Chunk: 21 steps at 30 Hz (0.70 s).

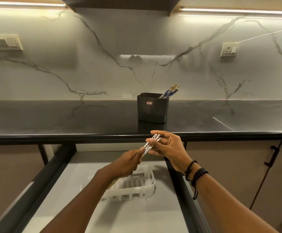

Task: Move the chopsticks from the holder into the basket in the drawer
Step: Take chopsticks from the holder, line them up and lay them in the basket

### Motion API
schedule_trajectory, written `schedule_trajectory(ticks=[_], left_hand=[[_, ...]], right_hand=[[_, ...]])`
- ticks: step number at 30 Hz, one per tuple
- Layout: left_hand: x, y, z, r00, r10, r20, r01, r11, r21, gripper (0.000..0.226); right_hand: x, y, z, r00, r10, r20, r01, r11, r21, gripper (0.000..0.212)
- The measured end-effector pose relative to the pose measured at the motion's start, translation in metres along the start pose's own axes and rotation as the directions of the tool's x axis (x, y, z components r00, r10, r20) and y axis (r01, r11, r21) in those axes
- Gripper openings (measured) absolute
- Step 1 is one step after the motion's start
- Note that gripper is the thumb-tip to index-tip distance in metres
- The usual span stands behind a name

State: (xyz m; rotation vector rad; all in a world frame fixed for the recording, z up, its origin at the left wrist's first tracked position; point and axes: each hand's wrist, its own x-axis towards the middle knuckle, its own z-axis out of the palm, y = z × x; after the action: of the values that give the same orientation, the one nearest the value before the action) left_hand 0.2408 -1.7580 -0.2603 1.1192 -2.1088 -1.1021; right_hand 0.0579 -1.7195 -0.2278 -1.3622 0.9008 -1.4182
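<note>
Over the drawer (136, 216), chopsticks (149, 145) between fingers (160, 132).

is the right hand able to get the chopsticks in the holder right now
Probably not yet: the right hand is busy holding a chopstick pair with the left hand, though nothing blocks the holder.

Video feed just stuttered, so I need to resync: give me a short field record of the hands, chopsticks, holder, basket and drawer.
left hand: pinches the lower part of the held chopsticks
right hand: fingers curled round their upper end
held chopsticks: patterned, tilted, above the drawer
holder: dark, upright on the counter
remaining chopsticks: several in holder, leaning right
basket: white, in drawer, contents partly hidden
drawer: open
</note>
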Motion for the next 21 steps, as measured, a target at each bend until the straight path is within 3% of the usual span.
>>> schedule_trajectory(ticks=[2,4,6,8,9,10,12,14,17,19,21], left_hand=[[-0.001,-0.002,0.002,0.993,0.062,-0.099,-0.044,0.983,0.178,0.047],[-0.002,-0.003,0.005,0.952,0.211,-0.224,-0.113,0.917,0.382,0.046],[0.000,-0.001,0.007,0.822,0.389,-0.416,-0.127,0.838,0.531,0.035],[0.001,0.007,0.007,0.668,0.467,-0.579,-0.165,0.852,0.496,0.021],[0.001,0.011,0.008,0.654,0.452,-0.607,-0.206,0.878,0.432,0.021],[0.000,0.014,0.011,0.684,0.415,-0.600,-0.233,0.904,0.359,0.027],[-0.002,0.018,0.020,0.807,0.263,-0.528,-0.196,0.964,0.180,0.042],[-0.001,0.023,0.024,0.897,0.014,-0.441,-0.117,0.972,-0.206,0.048],[0.002,0.031,0.015,0.909,-0.205,-0.363,-0.143,0.664,-0.734,0.040],[0.001,0.032,0.006,0.898,-0.246,-0.364,-0.238,0.424,-0.874,0.031],[-0.002,0.032,0.001,0.902,-0.243,-0.356,-0.278,0.302,-0.912,0.026]], right_hand=[[0.000,0.002,0.000,1.000,-0.020,-0.022,0.020,1.000,-0.022,0.033],[0.000,0.003,0.001,0.997,-0.048,-0.065,0.048,0.999,0.002,0.024],[0.001,0.002,-0.001,0.987,-0.057,-0.147,0.064,0.997,0.044,0.022],[0.003,0.000,-0.004,0.972,-0.036,-0.234,0.062,0.993,0.105,0.029],[0.004,-0.002,-0.006,0.964,-0.020,-0.266,0.061,0.987,0.150,0.035],[0.004,-0.003,-0.008,0.956,0.000,-0.292,0.062,0.977,0.204,0.040],[0.005,-0.003,-0.008,0.950,0.041,-0.311,0.064,0.945,0.320,0.043],[0.004,-0.002,-0.007,0.954,0.075,-0.289,0.055,0.907,0.417,0.041],[0.004,0.001,-0.004,0.966,0.119,-0.230,0.011,0.870,0.494,0.040],[0.004,0.003,-0.001,0.969,0.142,-0.203,-0.023,0.867,0.498,0.040],[0.005,0.005,0.004,0.970,0.159,-0.182,-0.051,0.872,0.488,0.038]])
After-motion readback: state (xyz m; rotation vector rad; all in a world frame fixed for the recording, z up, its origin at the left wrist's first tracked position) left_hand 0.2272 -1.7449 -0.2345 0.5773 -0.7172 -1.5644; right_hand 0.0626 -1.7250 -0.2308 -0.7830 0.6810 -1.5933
